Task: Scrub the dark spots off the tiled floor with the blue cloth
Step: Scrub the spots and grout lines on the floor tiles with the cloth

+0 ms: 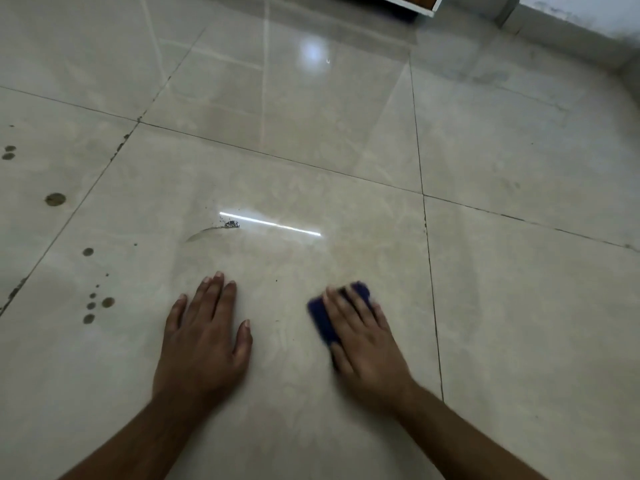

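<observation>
My right hand (367,344) presses flat on the blue cloth (323,318), which lies on the glossy beige tiled floor (519,306) and shows past my fingers at the left and top. My left hand (204,341) rests flat on the same tile, fingers spread, holding nothing. Several dark round spots (100,303) dot the floor left of my left hand, with more further up at the left edge (55,199). A small dark smear with a curved streak (230,224) sits ahead of my left hand.
Dark grout lines (431,271) cross the floor. A white-edged piece of furniture (408,3) stands at the top. A wall base (571,43) with dirty marks runs along the upper right. Ceiling light reflects off the tiles.
</observation>
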